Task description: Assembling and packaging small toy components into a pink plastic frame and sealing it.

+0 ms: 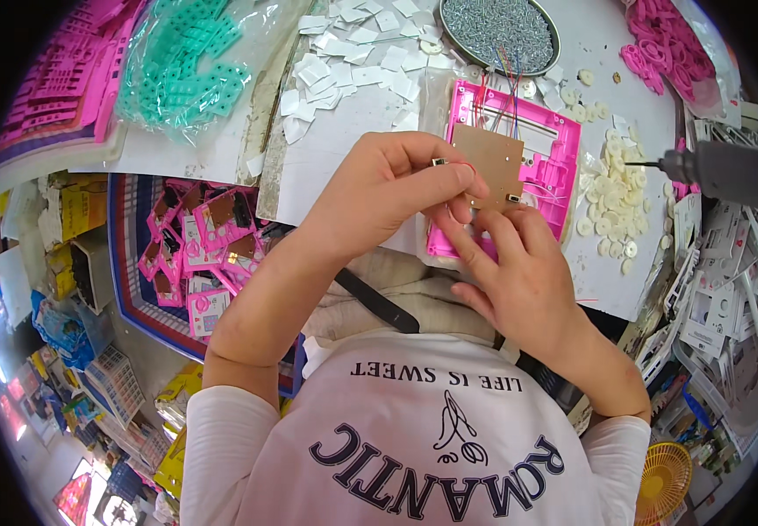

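Note:
A pink plastic shell [568,140] sits before me with a brown circuit board [495,162] in it. Thin coloured wires [512,83] rise from its far end. My left hand [401,180] is closed over the board's left side, thumb pressed against the fingers on a thin red wire [467,166]. A small dark-and-metal part [439,162] shows at these fingers; its kind is too small to tell. My right hand [524,267] reaches over the shell's near edge, fingers spread and thumb apart. Its fingertips touch near the board's lower edge, close to the left fingers.
A round tray of screws [537,66] stands beyond the shell. White square pieces [353,70] lie left, cream discs [616,188] right. An electric screwdriver [712,171] juts in from the right. A basket [125,263] of pink assemblies and a bag of green parts [191,79] are left.

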### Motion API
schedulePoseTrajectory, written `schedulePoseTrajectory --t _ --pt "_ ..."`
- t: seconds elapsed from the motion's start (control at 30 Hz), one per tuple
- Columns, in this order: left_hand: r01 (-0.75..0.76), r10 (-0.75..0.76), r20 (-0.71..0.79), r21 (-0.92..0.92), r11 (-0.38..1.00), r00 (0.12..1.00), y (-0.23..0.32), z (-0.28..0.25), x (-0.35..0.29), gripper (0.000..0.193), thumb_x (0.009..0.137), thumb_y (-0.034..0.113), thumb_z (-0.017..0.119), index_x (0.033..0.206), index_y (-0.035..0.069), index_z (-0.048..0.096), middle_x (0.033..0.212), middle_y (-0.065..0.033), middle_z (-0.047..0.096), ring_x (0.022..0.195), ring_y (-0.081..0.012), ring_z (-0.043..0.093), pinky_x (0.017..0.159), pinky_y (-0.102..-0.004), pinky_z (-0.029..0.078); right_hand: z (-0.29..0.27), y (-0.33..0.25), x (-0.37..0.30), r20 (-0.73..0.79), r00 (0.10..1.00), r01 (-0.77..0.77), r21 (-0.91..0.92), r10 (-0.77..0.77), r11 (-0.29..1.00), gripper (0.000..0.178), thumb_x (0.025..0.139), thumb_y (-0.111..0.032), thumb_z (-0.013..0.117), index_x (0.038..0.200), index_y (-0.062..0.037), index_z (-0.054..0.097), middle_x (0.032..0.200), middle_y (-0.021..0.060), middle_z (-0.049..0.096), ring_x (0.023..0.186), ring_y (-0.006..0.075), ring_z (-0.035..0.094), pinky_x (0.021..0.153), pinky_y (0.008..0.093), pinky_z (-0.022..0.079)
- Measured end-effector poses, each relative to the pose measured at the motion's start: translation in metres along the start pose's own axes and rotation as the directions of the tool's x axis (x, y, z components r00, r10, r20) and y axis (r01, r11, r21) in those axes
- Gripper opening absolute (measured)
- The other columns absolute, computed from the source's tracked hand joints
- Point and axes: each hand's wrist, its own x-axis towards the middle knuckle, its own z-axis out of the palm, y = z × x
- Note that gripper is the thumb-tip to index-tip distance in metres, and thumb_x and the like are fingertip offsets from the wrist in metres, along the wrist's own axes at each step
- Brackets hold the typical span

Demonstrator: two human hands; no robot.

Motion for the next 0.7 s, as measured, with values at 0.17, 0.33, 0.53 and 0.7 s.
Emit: schedulePoseTrajectory --t 0.17,0.33,0.53,0.7 --pt "0.028 -0.033 0.091 0.056 0.998 0.995 0.011 0.007 -0.004 0.019 0.094 0.006 0.062 0.107 -0.004 0.071 0.097 -0.0090 0.072 0.083 -0.0120 0.068 0.075 -0.0259 0.055 -0.016 0.009 -0.002 0.059 0.998 -0.003 0.191 -0.008 0.982 0.060 0.075 -0.021 0.079 0.130 -0.0053 0.064 0.116 0.0135 0.059 0.104 0.0304 0.056 0.091 0.0394 0.049" --pt "-0.035 -0.045 0.282 0.270 0.962 0.958 0.004 0.012 -0.001 0.025 0.091 0.000 0.061 0.114 -0.006 0.067 0.109 -0.0079 0.069 0.090 -0.0102 0.065 0.079 -0.0250 0.054 -0.015 0.036 -0.017 -0.343 0.938 0.084 0.353 0.046 0.932 0.045 0.071 -0.010 0.081 0.115 -0.0040 0.070 0.107 0.0126 0.066 0.094 0.0308 0.064 0.079 0.0392 0.054" --pt "-0.090 -0.078 0.343 0.448 0.889 0.936 0.017 0.021 0.006 0.025 0.088 -0.005 0.056 0.111 -0.007 0.066 0.107 -0.0089 0.067 0.095 -0.0115 0.063 0.082 -0.0260 0.053 -0.009 0.034 -0.009 -0.520 0.845 0.034 0.280 0.122 0.960 0.045 0.073 -0.002 0.079 0.116 -0.0049 0.069 0.101 0.0131 0.068 0.085 0.0298 0.067 0.071 0.0363 0.055" --pt "-0.135 -0.052 0.360 0.474 0.870 0.932 0.019 0.020 0.005 0.024 0.088 -0.006 0.055 0.110 -0.006 0.067 0.107 -0.0094 0.067 0.095 -0.0134 0.064 0.083 -0.0277 0.053 -0.024 0.042 -0.002 -0.382 0.865 -0.034 0.602 0.325 0.797 0.035 0.078 0.003 0.073 0.112 -0.0044 0.069 0.103 0.0134 0.068 0.085 0.0286 0.068 0.070 0.0355 0.056"
